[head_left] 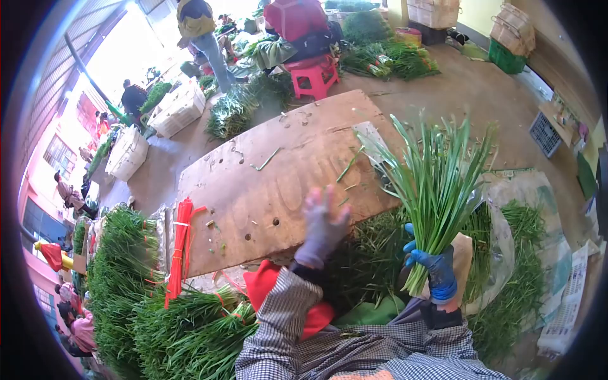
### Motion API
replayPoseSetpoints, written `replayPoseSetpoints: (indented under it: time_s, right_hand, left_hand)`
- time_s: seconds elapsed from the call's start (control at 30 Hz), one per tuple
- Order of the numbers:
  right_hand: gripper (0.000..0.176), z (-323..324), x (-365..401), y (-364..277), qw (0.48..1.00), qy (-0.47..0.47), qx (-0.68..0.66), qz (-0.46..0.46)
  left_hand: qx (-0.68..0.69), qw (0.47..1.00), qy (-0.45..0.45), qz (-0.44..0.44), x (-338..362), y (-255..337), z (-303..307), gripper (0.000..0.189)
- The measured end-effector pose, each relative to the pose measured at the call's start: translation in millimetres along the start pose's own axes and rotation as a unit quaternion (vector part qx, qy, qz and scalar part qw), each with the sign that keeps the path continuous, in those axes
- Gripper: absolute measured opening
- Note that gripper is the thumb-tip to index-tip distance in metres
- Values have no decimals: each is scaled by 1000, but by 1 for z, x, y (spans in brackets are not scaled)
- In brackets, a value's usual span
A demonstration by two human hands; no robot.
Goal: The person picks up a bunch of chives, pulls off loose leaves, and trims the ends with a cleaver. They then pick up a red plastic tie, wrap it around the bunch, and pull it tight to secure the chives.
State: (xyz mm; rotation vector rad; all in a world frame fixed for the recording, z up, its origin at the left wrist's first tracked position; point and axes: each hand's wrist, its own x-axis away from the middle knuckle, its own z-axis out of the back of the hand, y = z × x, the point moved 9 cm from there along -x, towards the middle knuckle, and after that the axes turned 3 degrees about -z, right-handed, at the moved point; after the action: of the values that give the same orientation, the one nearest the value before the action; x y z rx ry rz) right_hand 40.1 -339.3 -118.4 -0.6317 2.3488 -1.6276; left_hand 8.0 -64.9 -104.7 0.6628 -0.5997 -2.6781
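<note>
My right hand (437, 269), in a blue glove, is closed around the lower stems of a bunch of chives (437, 183). The long, flat green leaves fan out upward from it, to the right of the wooden board (253, 190). Over the board's near edge is my left hand (324, 225) in a grey glove, blurred by motion, its fingers apart and nothing in them. A bundle of red-orange ties (179, 250) lies on the board's left end. A few loose green stems (266, 159) and scraps are scattered on the wood.
Tied green bunches (190, 329) are heaped at my left. Loose greens (373, 253) lie below the board, with more greens (516, 253) on plastic sheeting at the right. Beyond are a pink stool (313, 77) with a seated person, white crates (177, 107) and other people.
</note>
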Motion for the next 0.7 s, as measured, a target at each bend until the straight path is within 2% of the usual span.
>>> replayPoseSetpoints:
  time_s: [0.07,0.1,0.17,0.2,0.23,0.3,0.33,0.37,0.4,0.43,0.5,0.57,0.6,0.67,0.7]
  right_hand:
    - [51,5,1,0,1000,5,3,8]
    - [51,7,2,0,1000,5,4,12]
    - [51,11,0,1,1000,12,13,12]
    - [51,13,0,2,1000,17,22,12]
    - [51,13,0,4,1000,16,22,4]
    - [51,14,-5,0,999,30,20,3]
    - [51,13,-6,-1,999,25,19,8]
    - [51,9,-4,-2,1000,20,21,-2]
    - [52,7,-1,-6,999,32,19,-8]
    - [52,7,2,-6,999,43,18,-13]
    - [53,8,5,-2,999,35,23,-21]
    - [53,7,6,-1,1000,19,22,4]
    - [55,7,7,0,999,19,29,1]
    - [55,5,10,1,999,6,40,-3]
    - [56,-6,7,-5,999,6,49,-5]
  left_hand:
    - [-95,991,29,94,-22,-52,-13,58]
    - [-93,991,26,94,-22,-56,-22,58]
    - [-88,994,-58,9,-18,-49,-49,59]
    - [36,990,-131,-27,-8,-14,-46,53]
    - [155,974,-160,-28,15,10,-53,51]
    - [353,907,-229,-30,77,62,-59,47]
    - [485,806,-322,104,118,72,-76,48]
    - [511,749,-385,175,145,81,-79,50]
    - [412,856,-309,48,136,82,-61,50]
    - [292,927,-221,-82,132,89,-40,51]
    - [110,985,-26,-133,101,78,9,53]
    - [-111,987,80,-86,63,56,49,54]
    - [-116,986,86,-78,54,44,48,54]
    - [-54,994,-95,-5,48,-2,6,54]
    - [82,982,-168,-40,58,20,0,51]
